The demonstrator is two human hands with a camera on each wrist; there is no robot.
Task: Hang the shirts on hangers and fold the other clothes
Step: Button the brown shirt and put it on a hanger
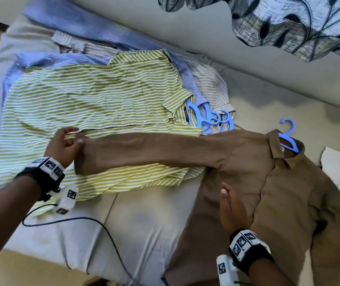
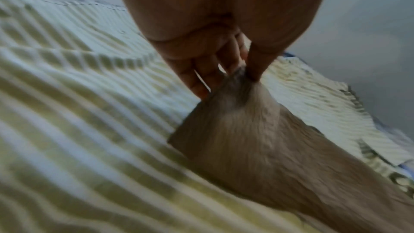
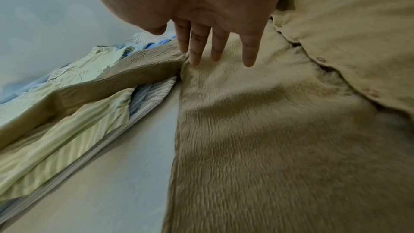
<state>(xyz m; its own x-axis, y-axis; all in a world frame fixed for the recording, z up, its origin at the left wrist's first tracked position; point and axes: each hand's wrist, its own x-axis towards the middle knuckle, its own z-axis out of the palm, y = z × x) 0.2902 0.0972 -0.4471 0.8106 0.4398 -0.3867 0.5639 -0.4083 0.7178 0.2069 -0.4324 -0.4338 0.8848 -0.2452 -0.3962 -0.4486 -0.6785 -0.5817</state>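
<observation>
Fabric on the brown shirt (image 1: 268,182) looks crinkly, soft and light, so it'll flop and drag, not slide stiffly; best grabbed by the cuff, shoulder seams or collar imo. It's a long-sleeved button-up with a blue hanger (image 1: 288,139) already poking out the collar, lying at the bed's (image 1: 144,223) near right corner, one sleeve stretched out left over the green striped shirt (image 1: 92,96). Left hand (image 1: 64,144) pinches that sleeve's cuff between thumb and fingers. Right hand (image 1: 234,209) is flat, fingers straight, on the shirt's front near the armpit.
</observation>
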